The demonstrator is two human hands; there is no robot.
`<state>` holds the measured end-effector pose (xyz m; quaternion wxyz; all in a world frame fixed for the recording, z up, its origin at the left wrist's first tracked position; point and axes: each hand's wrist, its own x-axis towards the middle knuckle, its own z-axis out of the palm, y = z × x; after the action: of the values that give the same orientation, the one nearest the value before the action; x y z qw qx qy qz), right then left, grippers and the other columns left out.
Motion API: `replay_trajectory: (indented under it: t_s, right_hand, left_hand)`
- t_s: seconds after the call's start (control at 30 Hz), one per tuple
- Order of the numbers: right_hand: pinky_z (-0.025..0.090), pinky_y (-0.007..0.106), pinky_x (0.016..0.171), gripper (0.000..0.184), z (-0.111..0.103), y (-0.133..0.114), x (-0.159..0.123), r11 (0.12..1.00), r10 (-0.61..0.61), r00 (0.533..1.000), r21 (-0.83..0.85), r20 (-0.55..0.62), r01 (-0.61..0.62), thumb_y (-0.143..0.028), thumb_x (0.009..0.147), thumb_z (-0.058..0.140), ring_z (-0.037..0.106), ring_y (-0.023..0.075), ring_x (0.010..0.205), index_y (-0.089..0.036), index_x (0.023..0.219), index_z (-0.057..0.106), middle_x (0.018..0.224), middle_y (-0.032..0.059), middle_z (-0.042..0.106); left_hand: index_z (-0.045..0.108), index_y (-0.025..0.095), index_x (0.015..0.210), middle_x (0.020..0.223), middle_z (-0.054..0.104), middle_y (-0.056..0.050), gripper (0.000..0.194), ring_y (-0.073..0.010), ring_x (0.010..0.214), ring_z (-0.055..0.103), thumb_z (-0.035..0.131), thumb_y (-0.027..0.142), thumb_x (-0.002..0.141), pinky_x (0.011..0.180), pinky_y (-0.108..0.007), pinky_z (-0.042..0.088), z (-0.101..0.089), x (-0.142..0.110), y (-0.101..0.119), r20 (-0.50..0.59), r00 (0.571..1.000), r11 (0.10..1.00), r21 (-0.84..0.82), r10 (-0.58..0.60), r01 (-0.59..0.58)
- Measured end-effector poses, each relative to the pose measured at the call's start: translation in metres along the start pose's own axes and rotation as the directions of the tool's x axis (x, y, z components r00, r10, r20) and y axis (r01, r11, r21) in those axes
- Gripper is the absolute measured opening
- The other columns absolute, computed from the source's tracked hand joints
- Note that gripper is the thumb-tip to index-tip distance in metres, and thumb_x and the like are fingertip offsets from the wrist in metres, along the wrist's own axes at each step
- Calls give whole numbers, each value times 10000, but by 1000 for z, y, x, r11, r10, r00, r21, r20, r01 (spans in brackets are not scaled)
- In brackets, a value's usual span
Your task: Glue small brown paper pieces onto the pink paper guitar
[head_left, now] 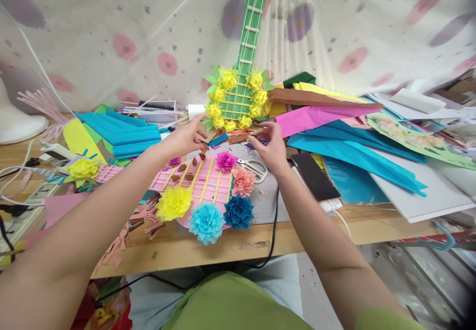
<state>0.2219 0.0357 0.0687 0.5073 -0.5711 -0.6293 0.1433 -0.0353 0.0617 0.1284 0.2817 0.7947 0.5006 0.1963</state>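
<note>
A green paper guitar (236, 103) with white strings and yellow paper flowers round its body leans upright against the curtain. My left hand (187, 137) is at its lower left, fingers apart and curved, close to the yellow flowers. On the other side, my right hand (272, 146) is open near the lower right flowers, thumb apart from the fingers. I cannot tell whether either hand touches the guitar. Below and between my arms lies a pink paper guitar (203, 179) with yellow strips, white strings and large paper flowers. Grey-handled scissors (256, 169) rest beside it.
Blue crepe paper (122, 134) is heaped at the left, near a power strip (28, 221) and cables. At the right lie a phone (315, 175), a magenta sheet (320, 118), more blue paper (357, 149) and a white board (424, 191). Pink scraps (148, 216) litter the front edge.
</note>
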Motion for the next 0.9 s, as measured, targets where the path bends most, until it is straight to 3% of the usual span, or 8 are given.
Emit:
replay_trajectory:
  t_s: [0.07,0.13,0.27,0.43,0.57,0.73,0.9]
  right_hand:
    - [506,362,814,525,15,-23,7,990,26,975,131,221,-56,-362,735,657,647,187,860,-217,1174,409,925,45,657]
    - [514,349,775,579,32,-39,14,977,56,916,166,396,-131,-296,702,685,656,171,800,-217,1183,373,896,20,668]
    - [509,338,764,656,60,-55,21,986,73,834,87,547,-143,-220,651,726,668,187,837,-206,1184,342,876,10,684]
    - [495,360,773,621,72,-65,22,994,94,836,-91,541,-52,-167,674,711,674,231,878,-201,1169,337,841,17,701]
    - [492,379,788,591,77,-64,22,986,141,852,-151,504,-73,-199,680,723,671,257,921,-192,1145,358,844,36,709]
    - [490,366,818,559,87,-48,21,962,267,840,-177,473,-206,-234,671,713,668,238,947,-197,1120,383,936,55,704]
    - [483,365,843,517,95,-37,15,948,319,811,-172,491,-268,-252,675,700,654,233,971,-199,1099,409,937,53,703]
  left_hand:
    - [168,252,1499,1290,588,-151,996,-183,773,684,732,205,678,731,-302,484,0,8,4,52,997,990,126,65,-71]
    - [74,281,1518,1349,549,-146,1068,-180,812,681,731,198,680,771,-290,466,-1,15,8,104,989,956,263,102,-126]
    - [-98,275,1514,1348,549,-155,1162,-194,886,665,718,186,691,778,-274,447,0,24,10,173,972,850,477,159,-224]
    - [-130,261,1511,1380,510,-185,1131,-202,885,664,680,194,724,760,-283,448,1,29,3,199,966,792,557,164,-249]
    - [-164,276,1501,1374,531,-155,1133,-187,914,664,662,174,732,779,-264,450,1,35,-3,211,957,811,511,202,-284]
    - [-213,283,1484,1315,589,-131,1188,-170,881,674,674,139,709,808,-272,454,6,42,-20,161,967,910,338,196,-240]
    - [-94,315,1517,1315,557,-163,1166,-141,743,677,695,138,677,747,-298,493,13,47,-41,127,983,986,86,134,-145]
